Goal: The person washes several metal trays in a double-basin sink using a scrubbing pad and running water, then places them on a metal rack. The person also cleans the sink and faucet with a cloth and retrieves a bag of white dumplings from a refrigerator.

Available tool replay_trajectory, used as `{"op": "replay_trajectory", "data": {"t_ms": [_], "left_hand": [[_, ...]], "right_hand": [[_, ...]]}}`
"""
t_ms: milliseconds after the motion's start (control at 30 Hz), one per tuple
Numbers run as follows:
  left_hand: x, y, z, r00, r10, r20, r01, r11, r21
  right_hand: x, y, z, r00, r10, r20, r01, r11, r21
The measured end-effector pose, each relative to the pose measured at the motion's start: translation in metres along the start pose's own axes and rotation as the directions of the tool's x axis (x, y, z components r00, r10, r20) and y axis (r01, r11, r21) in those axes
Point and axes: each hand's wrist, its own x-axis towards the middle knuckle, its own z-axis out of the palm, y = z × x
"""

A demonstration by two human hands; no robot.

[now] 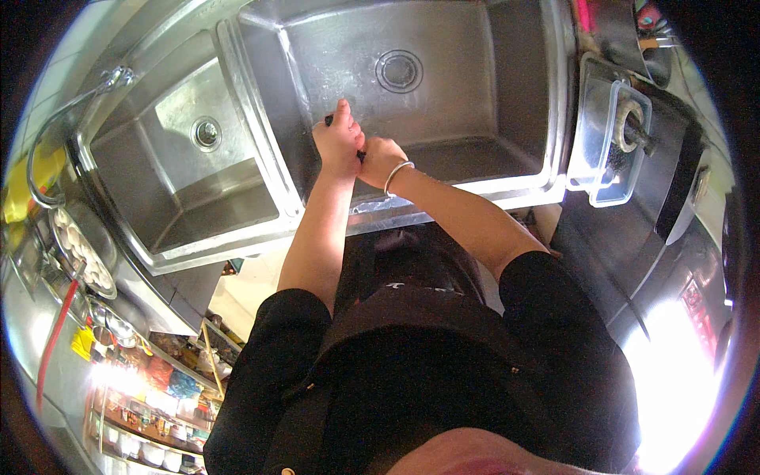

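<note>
Both hands meet above the near left part of a large stainless steel sink basin (445, 107). My left hand (338, 139) is closed around a small dark object (329, 120), its thumb pointing towards the far side. Against it, fingers curled, lies my right hand (383, 161), with a silvery bangle at the wrist. A bit of the dark object (360, 156) shows between the two hands; most of it is hidden, so its kind cannot be told. Whether the right hand grips it too is unclear. A round drain (399, 71) lies beyond the hands.
At left is a smaller basin (133, 160) with a drain and a curved faucet (32, 154). A metal bowl of pale round pieces (83, 252) stands beyond it. Clear plastic containers (632, 184), holding a ring-shaped item and a scrubber, stand right of the sink.
</note>
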Motion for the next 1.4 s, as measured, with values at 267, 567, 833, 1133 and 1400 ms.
{"op": "replay_trajectory", "data": {"t_ms": [267, 567, 833, 1133, 1400], "left_hand": [[-0.014, 0.039, 0.01, 0.968, -0.018, 0.25, 0.029, 0.999, -0.04], [-0.072, 0.066, 0.009, 0.814, 0.145, 0.563, -0.13, 0.989, -0.067], [-0.125, 0.075, -0.061, 0.778, 0.487, 0.396, -0.617, 0.48, 0.623], [-0.187, -0.022, -0.058, 0.418, 0.282, 0.863, -0.854, -0.201, 0.479], [-0.194, -0.055, 0.037, 0.455, 0.542, 0.707, -0.792, -0.117, 0.599]], "right_hand": [[-0.01, -0.005, -0.014, 0.983, 0.02, -0.183, 0.015, 0.981, 0.193], [-0.104, -0.011, -0.046, 0.662, -0.331, -0.673, 0.454, 0.891, 0.009], [-0.317, 0.043, 0.004, 0.65, 0.474, -0.594, -0.496, 0.857, 0.141], [-0.443, 0.25, -0.138, 0.234, 0.814, -0.532, -0.664, 0.533, 0.524], [-0.35, 0.356, -0.416, 0.307, 0.341, -0.889, -0.253, 0.929, 0.269]]}}
